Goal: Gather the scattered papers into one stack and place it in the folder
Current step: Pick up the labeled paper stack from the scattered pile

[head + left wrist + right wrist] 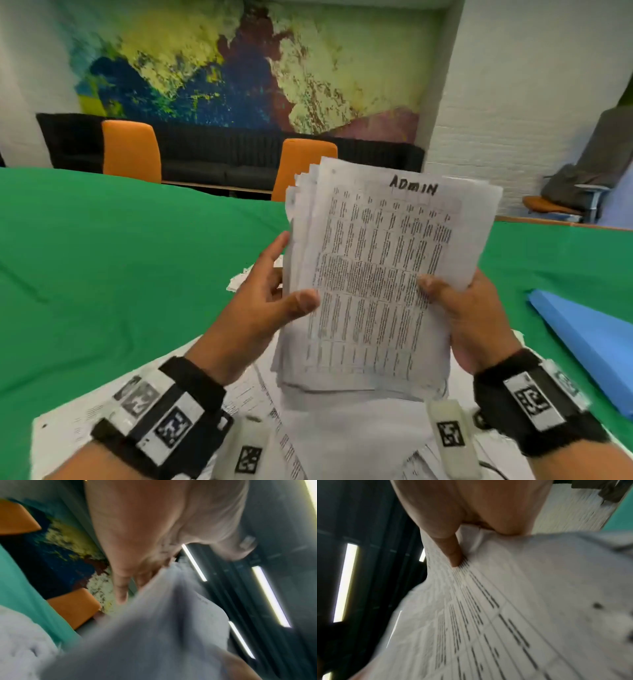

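Green cloth covers the surface (pixel 120 257); above it, left hand (pixel 263 308) and right hand (pixel 469 315) each pinch an uneven stack of printed papers (pixel 376 274), top sheet marked "ADMIN".

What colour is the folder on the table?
The folder is blue, lying on the green tablecloth. The head view shows it best.

White printed paper stack (pixel 370 284) bore black tabular text; green cloth table cover (pixel 120 257); flat blue folder (pixel 589 339); orange upholstered chairs (pixel 132 150); multicoloured splattered wall mural (pixel 239 65).
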`<state>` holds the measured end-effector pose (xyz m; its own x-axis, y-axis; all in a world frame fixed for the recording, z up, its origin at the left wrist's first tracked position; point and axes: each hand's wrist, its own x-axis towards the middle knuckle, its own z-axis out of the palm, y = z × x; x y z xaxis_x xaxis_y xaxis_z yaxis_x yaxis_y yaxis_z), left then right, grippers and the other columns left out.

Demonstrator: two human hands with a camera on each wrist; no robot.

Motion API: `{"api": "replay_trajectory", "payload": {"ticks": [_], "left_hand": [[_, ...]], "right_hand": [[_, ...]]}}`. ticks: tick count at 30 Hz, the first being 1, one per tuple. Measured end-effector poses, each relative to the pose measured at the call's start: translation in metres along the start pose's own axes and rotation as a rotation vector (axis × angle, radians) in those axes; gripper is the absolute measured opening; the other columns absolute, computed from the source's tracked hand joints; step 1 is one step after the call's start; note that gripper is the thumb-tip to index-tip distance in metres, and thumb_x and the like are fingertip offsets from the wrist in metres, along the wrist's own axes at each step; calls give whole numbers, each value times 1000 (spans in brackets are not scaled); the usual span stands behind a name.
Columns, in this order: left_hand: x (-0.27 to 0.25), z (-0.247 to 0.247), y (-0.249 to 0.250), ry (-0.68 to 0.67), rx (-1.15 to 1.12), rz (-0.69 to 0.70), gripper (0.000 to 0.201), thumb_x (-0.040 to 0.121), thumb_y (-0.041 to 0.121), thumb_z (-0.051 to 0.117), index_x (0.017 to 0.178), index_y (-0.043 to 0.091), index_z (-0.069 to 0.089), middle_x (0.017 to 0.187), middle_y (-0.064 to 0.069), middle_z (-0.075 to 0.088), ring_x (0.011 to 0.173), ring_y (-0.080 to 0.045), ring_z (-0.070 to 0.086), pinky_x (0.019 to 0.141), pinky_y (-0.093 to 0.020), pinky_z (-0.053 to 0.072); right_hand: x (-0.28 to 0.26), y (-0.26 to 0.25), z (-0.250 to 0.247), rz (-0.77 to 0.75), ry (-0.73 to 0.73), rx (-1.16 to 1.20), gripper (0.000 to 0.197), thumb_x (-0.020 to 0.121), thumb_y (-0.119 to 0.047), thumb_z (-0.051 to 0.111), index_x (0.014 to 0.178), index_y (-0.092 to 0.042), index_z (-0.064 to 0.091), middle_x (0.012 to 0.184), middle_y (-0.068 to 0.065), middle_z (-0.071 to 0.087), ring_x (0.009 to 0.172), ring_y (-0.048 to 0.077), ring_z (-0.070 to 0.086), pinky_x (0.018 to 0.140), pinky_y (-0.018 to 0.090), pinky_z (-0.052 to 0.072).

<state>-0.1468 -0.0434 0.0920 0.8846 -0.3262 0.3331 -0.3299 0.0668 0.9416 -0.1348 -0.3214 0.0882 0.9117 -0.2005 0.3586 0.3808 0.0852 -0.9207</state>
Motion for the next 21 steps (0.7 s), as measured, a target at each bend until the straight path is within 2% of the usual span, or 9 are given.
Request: {"api": "replay_trajectory", "payload": {"ticks": [2,5,7,9,11,14,17,19,21], "left_hand": [[6,17,-4,141,-22,30,112,54,67,86,147,52,27,130,2,67,118,-16,67,101,-51,51],[11,23,-14,348,-48,59,90,77,36,83,150,42,30,122,-3,67,108,-17,71,91,-47,56],[8,23,-27,391,17,15,64,88,11,73,141,29,42,121,-1,68,107,-18,71,90,-47,58],[1,24,-44,364,76,-88,52,90,2,65,131,28,48,119,2,68,106,-17,70,90,-46,59],[-3,28,-53,323,122,-161,48,91,-2,58,126,30,49,116,3,67,106,-19,69,85,-42,59],[0,33,-50,335,172,-97,41,92,-2,53,122,26,47,114,1,65,100,-16,69,74,-29,58],[-4,38,-52,333,180,-126,44,93,-2,51,126,26,44,117,2,64,104,-15,67,81,-34,58],[-15,37,-61,183,254,-282,48,94,3,53,132,31,42,120,5,62,110,-16,64,88,-37,56],[-27,19,-63,22,460,-408,46,94,15,61,131,38,44,117,8,60,106,-12,63,82,-31,53]], "right_hand": [[-4,8,4,-15,43,3,35,94,4,60,127,-8,61,120,11,74,107,36,71,89,60,58],[-10,13,3,-103,41,5,46,91,4,65,131,-14,53,126,10,70,113,36,68,91,62,56],[-19,19,-4,-75,-10,16,56,86,3,69,134,-18,47,126,9,69,113,34,69,88,57,58],[-30,28,-9,53,-65,-14,56,81,-3,72,132,-12,51,121,8,73,111,35,70,85,54,60],[-38,38,-12,184,-104,-43,44,76,-11,73,119,-11,64,114,9,76,109,38,70,85,53,60],[-40,41,-13,213,-119,-7,37,76,-15,71,112,-9,68,108,12,77,101,38,73,81,54,61],[-44,45,-12,186,-132,-1,29,79,-16,69,108,-15,71,107,10,78,96,32,76,80,53,62],[-47,53,-17,189,-128,-120,19,84,-22,70,102,-24,75,106,9,78,97,32,75,84,56,60],[-37,55,-34,137,-8,-296,8,90,-28,72,94,-24,77,101,11,78,94,34,74,85,58,60]]}}
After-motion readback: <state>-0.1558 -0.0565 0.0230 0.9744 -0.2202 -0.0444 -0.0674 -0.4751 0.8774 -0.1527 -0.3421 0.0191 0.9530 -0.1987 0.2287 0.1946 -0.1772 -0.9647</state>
